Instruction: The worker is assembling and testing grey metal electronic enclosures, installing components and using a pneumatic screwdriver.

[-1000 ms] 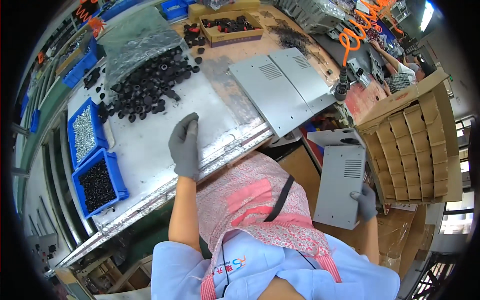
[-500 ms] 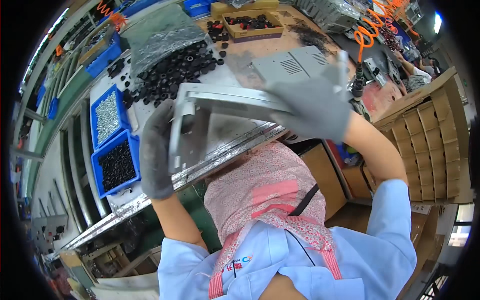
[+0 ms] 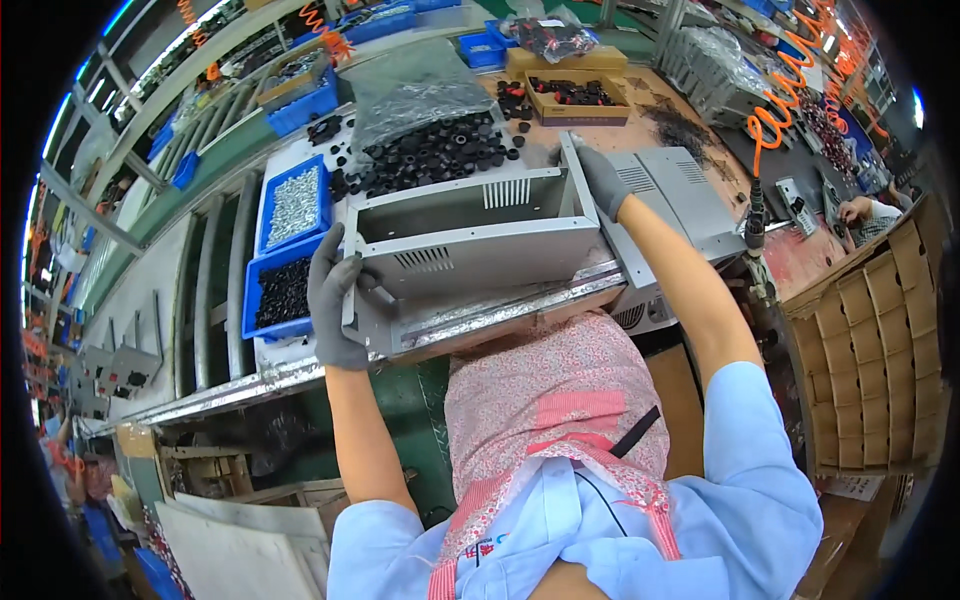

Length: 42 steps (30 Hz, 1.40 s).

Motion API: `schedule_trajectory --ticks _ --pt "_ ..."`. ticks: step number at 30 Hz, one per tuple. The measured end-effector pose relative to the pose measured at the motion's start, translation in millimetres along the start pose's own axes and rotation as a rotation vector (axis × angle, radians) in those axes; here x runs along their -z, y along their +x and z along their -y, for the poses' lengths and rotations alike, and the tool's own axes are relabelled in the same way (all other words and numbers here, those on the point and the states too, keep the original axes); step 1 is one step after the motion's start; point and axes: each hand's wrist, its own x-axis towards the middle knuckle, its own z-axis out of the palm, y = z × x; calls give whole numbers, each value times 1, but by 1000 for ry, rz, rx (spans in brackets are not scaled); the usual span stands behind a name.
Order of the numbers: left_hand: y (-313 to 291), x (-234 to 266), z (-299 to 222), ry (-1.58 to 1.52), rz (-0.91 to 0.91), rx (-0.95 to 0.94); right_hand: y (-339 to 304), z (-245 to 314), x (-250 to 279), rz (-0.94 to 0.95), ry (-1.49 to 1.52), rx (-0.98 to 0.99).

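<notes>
Both my gloved hands grip a grey sheet-metal casing [image 3: 480, 250] at the front of the workbench. It is a long box shape with an open top, slots in its long walls and a flange at each end. My left hand [image 3: 338, 305] is closed round its left end, thumb and fingers on the flange. At the far right corner my right hand [image 3: 600, 183] holds the end plate; some of its fingers are hidden behind the metal. Just right of the casing lie grey vented metal covers [image 3: 690, 205].
Black rubber feet [image 3: 435, 155] lie heaped by a plastic bag [image 3: 415, 90] behind the casing. Blue bins of silvery screws [image 3: 295, 210] and black screws [image 3: 285, 293] stand left. A cardboard tray [image 3: 578, 108] is farther back. An orange coiled hose [image 3: 765, 120] hangs right, near a cardboard divider [image 3: 870, 340].
The casing has turned from a tilted pose so its slotted long walls and open top show. My left hand has shifted its hold on the left end; my right hand has moved farther back.
</notes>
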Motion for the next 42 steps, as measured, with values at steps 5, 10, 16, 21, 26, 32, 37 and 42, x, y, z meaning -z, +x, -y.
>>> schedule_trajectory --ticks 5,10,16,21,26,32,37,42 --pt "3 18 8 -33 -48 -45 -85 84 -63 -591 -406 678" --pt "1 1 10 -130 -81 -63 -174 123 -67 -8 -1158 1063" --pt "1 13 24 -173 -111 -139 -194 115 -79 178 -1293 1137" --pt "-41 -27 0 -293 -290 -175 -239 140 -81 146 -1200 1101" --pt "-79 -40 -17 -213 -295 -393 -289 177 -70 197 -981 790" --pt "-113 -68 -11 267 -493 -518 -301 159 -28 -94 -145 -365" --pt "-138 -85 24 1064 -190 -826 -278 68 -27 -375 388 -383" --pt "-153 -97 76 1280 111 -683 -243 10 -37 -508 417 -408"
